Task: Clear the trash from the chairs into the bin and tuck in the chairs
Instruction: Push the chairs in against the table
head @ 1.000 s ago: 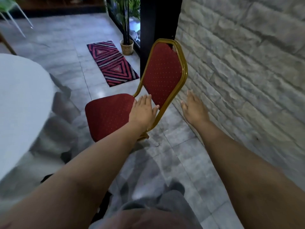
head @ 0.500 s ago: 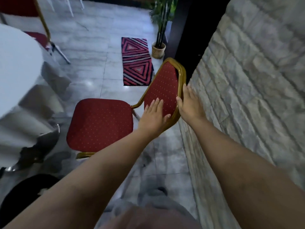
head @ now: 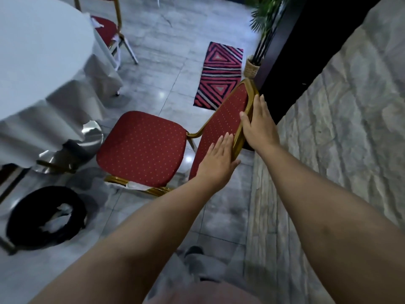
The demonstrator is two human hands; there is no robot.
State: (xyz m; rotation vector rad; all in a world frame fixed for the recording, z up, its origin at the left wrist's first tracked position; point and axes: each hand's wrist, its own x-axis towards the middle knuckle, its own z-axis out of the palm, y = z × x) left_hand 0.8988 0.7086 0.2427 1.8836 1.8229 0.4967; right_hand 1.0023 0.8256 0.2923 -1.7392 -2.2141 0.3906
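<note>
A red padded chair [head: 142, 148] with a gold frame stands in the middle, its seat bare and facing the white-clothed table [head: 37, 62]. My left hand [head: 217, 163] lies flat with straight fingers on the front of the backrest. Behind the gold backrest edge, my right hand [head: 258, 126] presses with straight fingers, thumb on the rim. A black bin [head: 19, 216] with white paper trash inside sits on the floor at lower left. A second red chair [head: 105, 29] at the far side of the table carries white crumpled trash [head: 96, 23] on its seat.
A rough stone wall [head: 339, 139] runs close along the right, with a black pillar [head: 282, 62] behind the chair. A striped red rug [head: 219, 75] and a potted plant [head: 252, 66] lie beyond. White paper [head: 135, 185] sticks out under the near chair's seat edge.
The chair has moved away from the wall towards the table. My right hand came onto the back of the backrest, and my left slid up from the seat's rear to the backrest front.
</note>
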